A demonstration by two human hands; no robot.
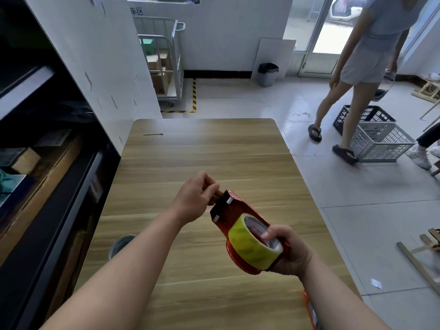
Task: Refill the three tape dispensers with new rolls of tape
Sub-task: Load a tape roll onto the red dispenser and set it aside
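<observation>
Surface: I am working over a wood-grain table (214,151) on a tiled floor, with dark shelving along its left side.
Background: a person (371,55) walks past two plastic crates (381,139) on the floor, well apart from the table.
Task item: the red dispenser (234,210) is held in the air above the near middle of the table and touches nothing on it.
Roll: a yellow-green roll (252,248) sits in the dispenser's frame and looks full.
Right hand (290,253): clenched round the round end of the dispenser, with the thumb on the roll's core.
Left hand (197,196): its fingers are curled and pinch the black head end. I cannot tell whether a tape end lies between them.
Progress, as I judge it: this unit is loaded, and threading the tape through the head appears to be the step in hand.
Remaining: no other finished dispenser is in view.
Other items: a round grey object (121,244), possibly a roll, is partly hidden at the left table edge. A red-orange part (309,308) at the near right edge may be another dispenser. Neither is clear enough to identify.
</observation>
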